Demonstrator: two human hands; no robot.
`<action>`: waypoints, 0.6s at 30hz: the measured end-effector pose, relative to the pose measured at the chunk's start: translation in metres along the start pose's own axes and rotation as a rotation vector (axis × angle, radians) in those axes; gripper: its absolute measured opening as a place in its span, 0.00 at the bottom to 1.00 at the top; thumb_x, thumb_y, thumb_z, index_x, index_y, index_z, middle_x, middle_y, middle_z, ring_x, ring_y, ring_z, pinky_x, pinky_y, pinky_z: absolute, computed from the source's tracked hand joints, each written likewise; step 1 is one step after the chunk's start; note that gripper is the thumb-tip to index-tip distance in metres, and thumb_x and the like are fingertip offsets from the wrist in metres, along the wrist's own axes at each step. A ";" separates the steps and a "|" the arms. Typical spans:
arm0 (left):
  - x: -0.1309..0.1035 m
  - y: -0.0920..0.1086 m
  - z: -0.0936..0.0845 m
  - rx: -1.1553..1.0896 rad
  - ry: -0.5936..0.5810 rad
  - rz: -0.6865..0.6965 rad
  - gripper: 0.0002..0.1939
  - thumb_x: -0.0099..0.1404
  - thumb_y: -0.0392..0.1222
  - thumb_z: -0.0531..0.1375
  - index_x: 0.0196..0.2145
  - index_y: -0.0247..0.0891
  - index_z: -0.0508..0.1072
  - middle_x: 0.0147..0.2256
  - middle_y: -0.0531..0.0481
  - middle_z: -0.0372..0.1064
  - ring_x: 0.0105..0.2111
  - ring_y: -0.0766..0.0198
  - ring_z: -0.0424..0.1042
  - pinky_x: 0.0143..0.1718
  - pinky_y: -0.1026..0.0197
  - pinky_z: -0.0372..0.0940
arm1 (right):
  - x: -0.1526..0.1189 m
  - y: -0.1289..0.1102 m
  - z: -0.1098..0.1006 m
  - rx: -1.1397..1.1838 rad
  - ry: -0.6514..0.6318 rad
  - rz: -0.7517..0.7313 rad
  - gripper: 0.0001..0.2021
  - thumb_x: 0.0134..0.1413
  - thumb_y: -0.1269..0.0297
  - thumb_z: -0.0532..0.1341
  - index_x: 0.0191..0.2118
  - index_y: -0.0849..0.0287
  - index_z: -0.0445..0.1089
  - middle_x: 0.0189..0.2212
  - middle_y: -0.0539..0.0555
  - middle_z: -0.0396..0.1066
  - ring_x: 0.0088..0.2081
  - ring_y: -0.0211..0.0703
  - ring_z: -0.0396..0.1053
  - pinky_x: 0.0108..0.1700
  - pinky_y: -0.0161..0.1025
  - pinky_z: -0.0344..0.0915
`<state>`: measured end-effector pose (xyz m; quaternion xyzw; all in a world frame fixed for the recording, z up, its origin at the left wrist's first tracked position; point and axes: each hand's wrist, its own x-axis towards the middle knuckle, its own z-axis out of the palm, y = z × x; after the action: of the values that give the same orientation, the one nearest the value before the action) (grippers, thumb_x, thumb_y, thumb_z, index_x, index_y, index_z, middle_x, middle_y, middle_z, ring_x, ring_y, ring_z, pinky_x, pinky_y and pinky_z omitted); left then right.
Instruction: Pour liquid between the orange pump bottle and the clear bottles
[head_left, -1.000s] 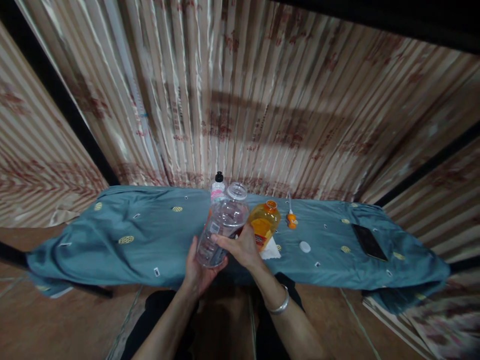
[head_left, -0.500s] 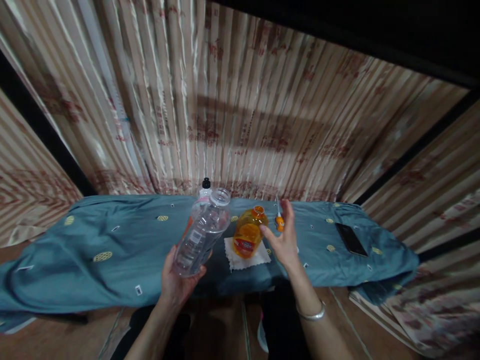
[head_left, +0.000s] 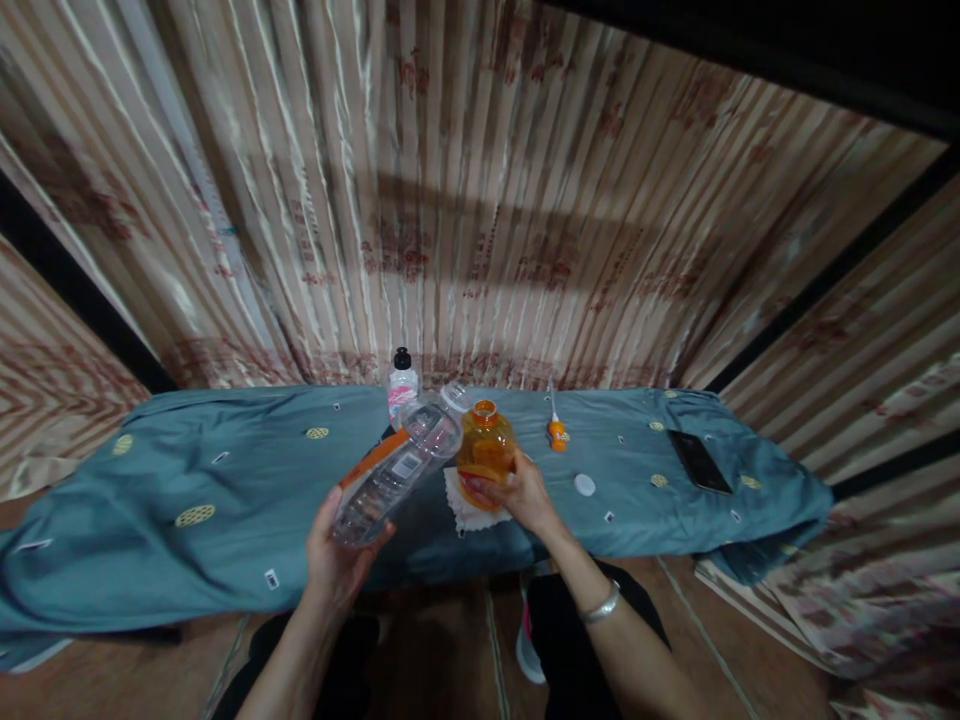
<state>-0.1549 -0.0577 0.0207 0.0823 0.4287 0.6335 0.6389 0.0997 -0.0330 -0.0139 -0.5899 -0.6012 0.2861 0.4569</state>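
A wrinkly blue sheet [head_left: 255, 470] lay spread out. A long, shiny, clear plastic bottle [head_left: 396, 478] leaned toward one o'clock, its bottom inside the curled fingers of the left hand [head_left: 335, 555]. At two o'clock from there, the right hand [head_left: 519, 492] wrapped its fingers around a round-shouldered orange bottle [head_left: 486, 448], above a zigzag-edged white cloth [head_left: 463, 514].

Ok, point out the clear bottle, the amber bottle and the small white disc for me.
Clear bottle [head_left: 391, 478]: head view, middle of its body.
Amber bottle [head_left: 484, 452]: head view, body below the neck.
White disc [head_left: 584, 485]: head view, centre of its top face.
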 end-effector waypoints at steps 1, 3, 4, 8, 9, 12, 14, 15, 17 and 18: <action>0.000 0.001 0.000 0.004 0.009 0.010 0.10 0.63 0.41 0.56 0.37 0.37 0.76 0.30 0.47 0.77 0.24 0.58 0.73 0.18 0.56 0.72 | -0.001 -0.004 0.000 -0.025 0.010 -0.021 0.31 0.43 0.51 0.74 0.52 0.55 0.67 0.46 0.59 0.80 0.47 0.60 0.78 0.51 0.56 0.74; 0.000 0.003 -0.001 0.010 0.024 0.034 0.09 0.62 0.40 0.56 0.36 0.37 0.76 0.29 0.48 0.77 0.24 0.58 0.73 0.18 0.56 0.72 | -0.001 -0.009 -0.001 -0.081 0.033 -0.037 0.30 0.43 0.53 0.74 0.52 0.55 0.67 0.44 0.58 0.80 0.46 0.58 0.79 0.49 0.53 0.75; 0.000 0.004 -0.001 0.011 0.028 0.047 0.09 0.61 0.40 0.57 0.35 0.37 0.76 0.30 0.48 0.77 0.25 0.58 0.73 0.18 0.56 0.73 | -0.001 -0.012 -0.001 -0.109 0.045 -0.032 0.30 0.43 0.54 0.74 0.52 0.55 0.67 0.44 0.58 0.80 0.46 0.58 0.79 0.48 0.51 0.75; 0.003 0.006 -0.006 0.015 0.036 0.099 0.10 0.56 0.42 0.61 0.36 0.37 0.77 0.30 0.51 0.77 0.25 0.58 0.73 0.17 0.54 0.73 | -0.001 -0.015 0.000 -0.171 0.063 -0.024 0.30 0.45 0.55 0.74 0.53 0.55 0.67 0.44 0.56 0.80 0.46 0.55 0.80 0.47 0.48 0.75; 0.004 0.006 -0.007 0.017 0.035 0.109 0.12 0.54 0.43 0.62 0.36 0.37 0.77 0.30 0.51 0.77 0.25 0.58 0.73 0.17 0.54 0.73 | -0.001 -0.015 0.000 -0.177 0.062 -0.033 0.30 0.46 0.56 0.74 0.54 0.55 0.67 0.45 0.56 0.80 0.46 0.55 0.80 0.48 0.47 0.75; 0.005 0.008 -0.010 0.027 0.020 0.137 0.18 0.47 0.46 0.68 0.36 0.37 0.77 0.31 0.52 0.77 0.27 0.58 0.73 0.17 0.54 0.73 | -0.001 -0.015 0.000 -0.195 0.058 -0.066 0.31 0.47 0.57 0.74 0.56 0.56 0.66 0.45 0.56 0.80 0.46 0.55 0.80 0.48 0.47 0.75; 0.005 0.010 -0.011 0.035 0.008 0.155 0.24 0.40 0.47 0.72 0.36 0.38 0.77 0.32 0.52 0.78 0.28 0.58 0.73 0.17 0.55 0.73 | -0.001 -0.014 0.000 -0.201 0.064 -0.074 0.31 0.47 0.57 0.74 0.56 0.57 0.66 0.45 0.57 0.80 0.46 0.55 0.80 0.48 0.46 0.75; 0.005 0.011 -0.012 0.039 0.007 0.163 0.27 0.37 0.48 0.73 0.37 0.38 0.77 0.33 0.53 0.77 0.28 0.58 0.73 0.17 0.55 0.73 | 0.000 -0.014 0.000 -0.201 0.064 -0.077 0.30 0.47 0.58 0.74 0.55 0.57 0.66 0.45 0.57 0.80 0.46 0.55 0.80 0.48 0.46 0.75; 0.005 0.012 -0.012 0.049 0.011 0.172 0.31 0.32 0.48 0.75 0.37 0.39 0.76 0.33 0.54 0.77 0.29 0.58 0.73 0.17 0.55 0.73 | 0.000 -0.013 0.000 -0.198 0.063 -0.085 0.30 0.48 0.58 0.73 0.56 0.56 0.65 0.46 0.57 0.80 0.47 0.55 0.80 0.48 0.46 0.75; 0.005 0.013 -0.012 0.055 0.013 0.174 0.32 0.31 0.49 0.76 0.36 0.38 0.76 0.33 0.53 0.77 0.29 0.57 0.73 0.17 0.54 0.74 | 0.000 -0.012 0.000 -0.197 0.062 -0.092 0.30 0.48 0.58 0.73 0.56 0.56 0.65 0.46 0.57 0.80 0.47 0.55 0.80 0.48 0.47 0.75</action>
<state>-0.1729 -0.0558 0.0197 0.1325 0.4414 0.6751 0.5761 0.0941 -0.0350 -0.0029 -0.6123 -0.6383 0.1859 0.4279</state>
